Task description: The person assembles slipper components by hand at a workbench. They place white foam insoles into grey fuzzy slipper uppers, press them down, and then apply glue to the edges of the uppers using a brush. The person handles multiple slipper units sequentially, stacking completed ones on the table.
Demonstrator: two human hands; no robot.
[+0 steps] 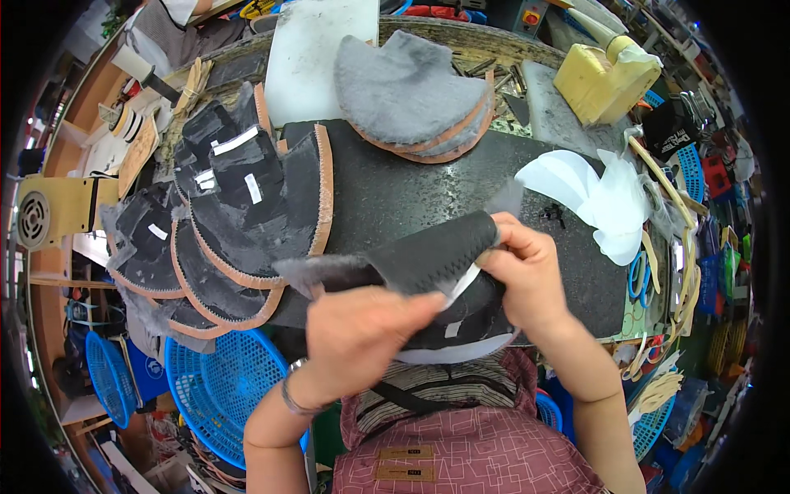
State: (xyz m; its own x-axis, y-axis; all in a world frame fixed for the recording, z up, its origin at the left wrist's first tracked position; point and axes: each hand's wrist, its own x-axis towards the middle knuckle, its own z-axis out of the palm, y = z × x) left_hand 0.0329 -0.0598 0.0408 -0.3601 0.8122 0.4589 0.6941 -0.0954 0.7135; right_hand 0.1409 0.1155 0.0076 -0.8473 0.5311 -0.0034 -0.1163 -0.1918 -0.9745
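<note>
A black, fur-lined fabric piece (428, 247) with zigzag stitching is folded up in front of me, grey fuzz showing at its ends. My right hand (527, 267) pinches its right edge between thumb and fingers. Along the stitched edge lies a narrow white strip (463, 284). My left hand (354, 336), slightly blurred, is closed, with its fingertips at the lower end of that strip. Below the fold, a smooth white curved edge (457, 354) shows at the table's near side.
Left lie overlapping black pieces (247, 198) with tan borders; grey furry pieces (411, 90) are stacked at the back. White curved sheets (609, 206) and blue-handled scissors (638, 276) are to the right. A yellow block (605, 82) stands beyond. A blue basket (226, 387) sits below left.
</note>
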